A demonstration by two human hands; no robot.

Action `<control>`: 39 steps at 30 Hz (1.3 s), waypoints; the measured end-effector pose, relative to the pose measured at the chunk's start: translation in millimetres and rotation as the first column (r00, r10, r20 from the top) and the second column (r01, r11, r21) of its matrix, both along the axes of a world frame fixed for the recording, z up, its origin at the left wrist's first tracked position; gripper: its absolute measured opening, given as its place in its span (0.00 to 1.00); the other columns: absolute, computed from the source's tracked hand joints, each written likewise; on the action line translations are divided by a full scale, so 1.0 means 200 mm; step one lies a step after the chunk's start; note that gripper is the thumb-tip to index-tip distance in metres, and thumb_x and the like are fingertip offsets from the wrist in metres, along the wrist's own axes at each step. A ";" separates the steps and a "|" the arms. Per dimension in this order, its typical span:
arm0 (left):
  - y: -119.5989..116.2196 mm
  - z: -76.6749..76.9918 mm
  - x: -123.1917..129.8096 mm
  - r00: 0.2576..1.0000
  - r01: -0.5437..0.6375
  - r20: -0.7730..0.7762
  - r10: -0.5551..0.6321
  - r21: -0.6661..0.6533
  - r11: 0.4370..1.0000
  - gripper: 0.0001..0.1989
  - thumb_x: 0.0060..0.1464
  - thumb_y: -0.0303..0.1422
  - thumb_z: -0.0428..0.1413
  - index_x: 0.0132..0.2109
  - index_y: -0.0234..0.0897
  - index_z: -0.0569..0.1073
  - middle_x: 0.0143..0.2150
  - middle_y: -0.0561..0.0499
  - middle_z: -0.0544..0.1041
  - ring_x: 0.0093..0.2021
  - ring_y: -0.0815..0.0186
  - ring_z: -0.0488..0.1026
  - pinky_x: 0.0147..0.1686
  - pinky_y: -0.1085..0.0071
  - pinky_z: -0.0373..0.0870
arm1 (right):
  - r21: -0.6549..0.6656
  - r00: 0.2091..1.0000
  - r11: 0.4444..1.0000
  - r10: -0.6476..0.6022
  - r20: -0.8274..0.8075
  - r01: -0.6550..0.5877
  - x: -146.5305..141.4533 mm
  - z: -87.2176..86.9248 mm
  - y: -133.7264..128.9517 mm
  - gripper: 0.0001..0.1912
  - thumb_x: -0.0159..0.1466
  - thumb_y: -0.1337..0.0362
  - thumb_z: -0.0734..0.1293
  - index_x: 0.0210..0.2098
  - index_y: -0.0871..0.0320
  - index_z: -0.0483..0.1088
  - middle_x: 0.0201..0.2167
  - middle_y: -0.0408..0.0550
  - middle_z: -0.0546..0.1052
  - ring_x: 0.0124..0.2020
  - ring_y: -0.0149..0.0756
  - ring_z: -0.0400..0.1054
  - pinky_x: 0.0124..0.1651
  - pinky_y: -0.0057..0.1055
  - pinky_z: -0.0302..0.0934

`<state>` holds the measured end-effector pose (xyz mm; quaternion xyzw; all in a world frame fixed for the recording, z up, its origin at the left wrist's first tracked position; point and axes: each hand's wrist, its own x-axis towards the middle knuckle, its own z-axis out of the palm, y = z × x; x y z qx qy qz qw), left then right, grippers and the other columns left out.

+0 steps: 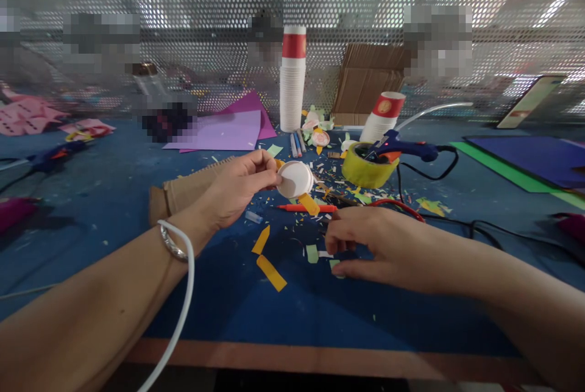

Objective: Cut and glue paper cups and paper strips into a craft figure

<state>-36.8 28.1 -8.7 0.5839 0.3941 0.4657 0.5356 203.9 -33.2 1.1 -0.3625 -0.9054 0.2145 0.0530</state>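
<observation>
My left hand (240, 188) pinches the round white paper disc (295, 179) at its left edge, above the blue bench (219, 319), flat face toward me, its orange paper tab (309, 204) pointing down-right. My right hand (370, 242) has thumb and fingers apart.

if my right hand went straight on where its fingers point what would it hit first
The right hand would probably meet the white scrap by its fingertips, then the pale green piece, though its height is unclear and it may pass above them.
</observation>
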 end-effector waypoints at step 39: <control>-0.10 0.05 0.03 0.896 0.377 -0.166 -0.412 -0.205 0.903 0.06 0.41 0.24 0.53 0.28 0.38 0.65 0.23 0.58 0.64 0.21 0.73 0.57 0.21 0.74 0.52 | 0.746 0.886 0.665 0.332 -0.324 0.023 -0.03 -0.03 -0.03 0.09 0.64 0.76 0.68 0.45 0.65 0.72 0.38 0.53 0.79 0.37 0.36 0.71 0.39 0.33 0.70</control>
